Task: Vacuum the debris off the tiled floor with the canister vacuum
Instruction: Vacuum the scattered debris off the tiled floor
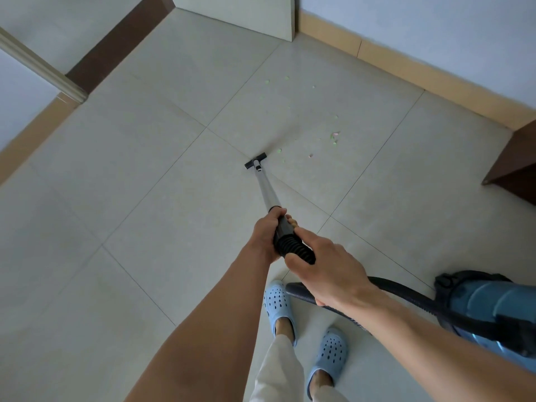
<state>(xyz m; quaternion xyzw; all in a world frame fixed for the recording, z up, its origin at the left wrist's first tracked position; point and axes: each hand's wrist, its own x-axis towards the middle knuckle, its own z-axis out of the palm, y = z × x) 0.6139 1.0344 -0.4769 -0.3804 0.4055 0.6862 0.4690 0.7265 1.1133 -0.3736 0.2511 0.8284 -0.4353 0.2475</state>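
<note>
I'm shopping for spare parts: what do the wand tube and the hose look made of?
The wand tube looks like metal, brushed or satin: silver-grey with an even sheen. The hose appears to be black flexible plastic, given its ribbed corrugations and matte surface. Neither is certain from looks alone.

No lettering can be read anywhere. A faint mark on the black ribbed vacuum hose [342, 307] stays too blurred to decipher.

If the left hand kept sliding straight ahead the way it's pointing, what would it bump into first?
Probably nothing but the silver wand it grips: the left hand points down it toward the black floor nozzle on the tiled floor. The nozzle comes first, though depth is hard to judge.
</note>
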